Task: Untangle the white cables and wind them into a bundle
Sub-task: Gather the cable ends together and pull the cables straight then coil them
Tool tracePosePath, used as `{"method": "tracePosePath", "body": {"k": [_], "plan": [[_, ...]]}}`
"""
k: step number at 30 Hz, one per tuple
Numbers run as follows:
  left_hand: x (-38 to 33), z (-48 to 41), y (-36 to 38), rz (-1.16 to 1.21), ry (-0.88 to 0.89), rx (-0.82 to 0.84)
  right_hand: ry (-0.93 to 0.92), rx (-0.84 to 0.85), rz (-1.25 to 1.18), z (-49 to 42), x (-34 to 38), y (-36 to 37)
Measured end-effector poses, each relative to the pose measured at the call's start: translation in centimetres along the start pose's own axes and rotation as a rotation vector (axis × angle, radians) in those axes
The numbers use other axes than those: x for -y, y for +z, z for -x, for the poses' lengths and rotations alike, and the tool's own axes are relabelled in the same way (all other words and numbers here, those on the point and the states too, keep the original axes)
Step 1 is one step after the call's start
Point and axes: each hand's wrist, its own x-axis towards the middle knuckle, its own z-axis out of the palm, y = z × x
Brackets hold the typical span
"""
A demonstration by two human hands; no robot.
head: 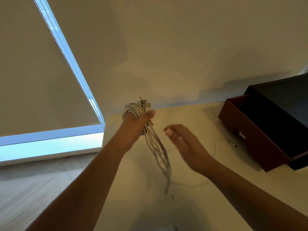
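My left hand (135,126) is raised above the table and grips a bundle of white cables (135,110) wound round its fingers. Plug ends stick up out of the top of the bundle. Several loose strands (160,157) hang down from the fist, reaching toward the tabletop. My right hand (181,139) hovers just right of the hanging strands with its fingers straight and blurred, holding nothing. A thin white cable (215,145) trails across the table to the right, ending in a dark tip.
The cream table (191,205) meets the wall behind. A dark brown box with an open drawer (260,130) stands at the right. At left are a window with a roller blind (41,80) and a pale wooden floor (33,189).
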Motion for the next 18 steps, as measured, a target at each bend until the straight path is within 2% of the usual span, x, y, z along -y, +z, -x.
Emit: {"method": "tracePosePath", "body": {"k": [3,5,8,10,13,18], "plan": [[1.1,0.9,0.9,-0.282,0.091,0.056,-0.120,-0.204,0.052,-1.9,2.1,-1.3],[2.1,1.3,1.9,-0.445,0.120,0.114,-0.233,-0.222,0.203,-2.9,4.0,-1.7],[2.8,2.0,2.9,-0.585,0.144,0.201,-0.259,-0.067,0.464,-3.6,5.6,-1.3],[2.9,2.4,3.0,-0.659,0.202,0.211,-0.246,-0.006,0.528,-3.4,5.4,-0.8],[2.8,2.5,2.7,-0.779,0.242,0.193,-0.196,0.037,0.483,-3.3,5.2,-1.0],[2.4,2.1,3.2,-0.658,0.226,0.301,-0.058,0.167,0.341,-3.4,5.0,-1.8]]}}
